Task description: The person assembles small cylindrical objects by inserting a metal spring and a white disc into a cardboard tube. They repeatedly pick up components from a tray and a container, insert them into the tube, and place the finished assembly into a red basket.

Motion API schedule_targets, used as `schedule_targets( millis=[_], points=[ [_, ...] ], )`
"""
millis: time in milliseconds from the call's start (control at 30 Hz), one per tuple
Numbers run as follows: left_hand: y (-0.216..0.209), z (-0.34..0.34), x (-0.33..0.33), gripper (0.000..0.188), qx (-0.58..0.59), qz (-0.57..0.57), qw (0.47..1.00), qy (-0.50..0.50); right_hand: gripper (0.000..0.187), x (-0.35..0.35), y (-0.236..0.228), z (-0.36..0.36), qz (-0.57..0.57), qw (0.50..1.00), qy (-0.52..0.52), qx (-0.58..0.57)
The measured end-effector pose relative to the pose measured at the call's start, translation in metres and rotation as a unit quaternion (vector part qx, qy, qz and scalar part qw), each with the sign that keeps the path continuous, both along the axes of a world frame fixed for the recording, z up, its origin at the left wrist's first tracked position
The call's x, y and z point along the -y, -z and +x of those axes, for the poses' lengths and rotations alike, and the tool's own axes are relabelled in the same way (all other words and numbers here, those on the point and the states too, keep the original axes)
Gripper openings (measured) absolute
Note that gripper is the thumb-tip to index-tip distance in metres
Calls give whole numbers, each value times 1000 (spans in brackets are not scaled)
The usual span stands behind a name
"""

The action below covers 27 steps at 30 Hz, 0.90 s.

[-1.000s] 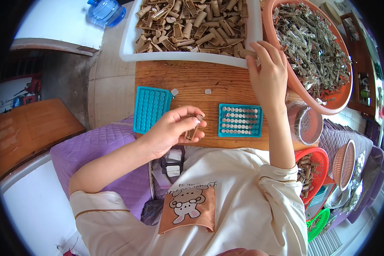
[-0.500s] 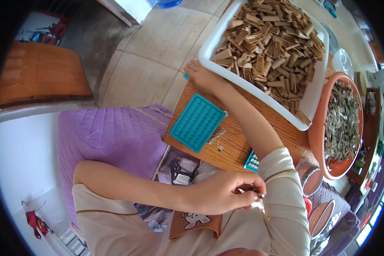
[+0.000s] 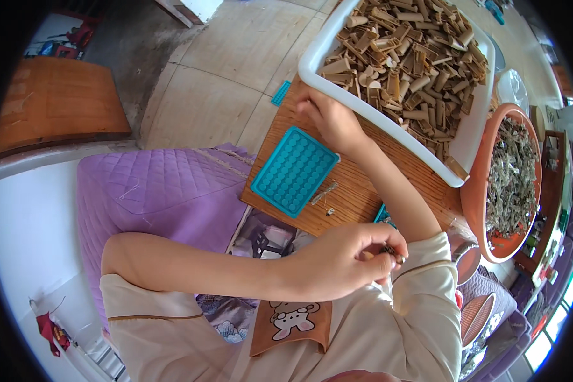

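Note:
My left hand [image 3: 353, 258], its arm crossing in front of my body, is closed in a pinch on a small dark bundle [image 3: 391, 253] with a pale tip. Over the table's far left part is my right hand [image 3: 334, 121], fingers bent inward; anything between its fingertips is hidden. A teal tray with rows of round hollows [image 3: 294, 172] lies on the wooden table [image 3: 356, 204], just nearer to me than that hand. Beyond the hand, at the table edge, is a small teal tray [image 3: 281, 93]. Another teal tray [image 3: 383, 215] is partly covered by my right forearm.
A white tub [image 3: 385, 137] heaped with brown curved pieces stands at the back. Right of it is an orange basin [image 3: 477, 197] full of thin greyish pieces. A clear thread-like strand [image 3: 325, 193] and a small bit [image 3: 330, 212] lie by the teal tray. Purple quilted fabric [image 3: 165, 184] is at left.
My right hand has drawn back to the right from the small teal tray at the far edge, uncovering it. My left hand has shifted slightly upward and right, still pinching the dark bundle.

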<state>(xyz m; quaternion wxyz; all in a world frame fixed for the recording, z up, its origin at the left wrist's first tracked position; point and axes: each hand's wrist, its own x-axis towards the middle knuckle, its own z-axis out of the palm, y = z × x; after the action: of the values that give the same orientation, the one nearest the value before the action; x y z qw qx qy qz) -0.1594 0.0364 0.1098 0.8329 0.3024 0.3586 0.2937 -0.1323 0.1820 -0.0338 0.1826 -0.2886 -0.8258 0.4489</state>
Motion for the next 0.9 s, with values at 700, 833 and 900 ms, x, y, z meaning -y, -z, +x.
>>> schedule_targets(
  millis=[700,833,900],
  points=[
    [10,6,-5,19,-108,-27,994,-23,9,135,-83,156,-26,927,281,-246],
    [10,6,-5,21,-109,-41,993,-22,11,140,-79,145,35,919,262,-293],
    [9,7,-6,22,-109,-54,992,-23,14,139,-77,145,89,925,246,-275]
  ],
)
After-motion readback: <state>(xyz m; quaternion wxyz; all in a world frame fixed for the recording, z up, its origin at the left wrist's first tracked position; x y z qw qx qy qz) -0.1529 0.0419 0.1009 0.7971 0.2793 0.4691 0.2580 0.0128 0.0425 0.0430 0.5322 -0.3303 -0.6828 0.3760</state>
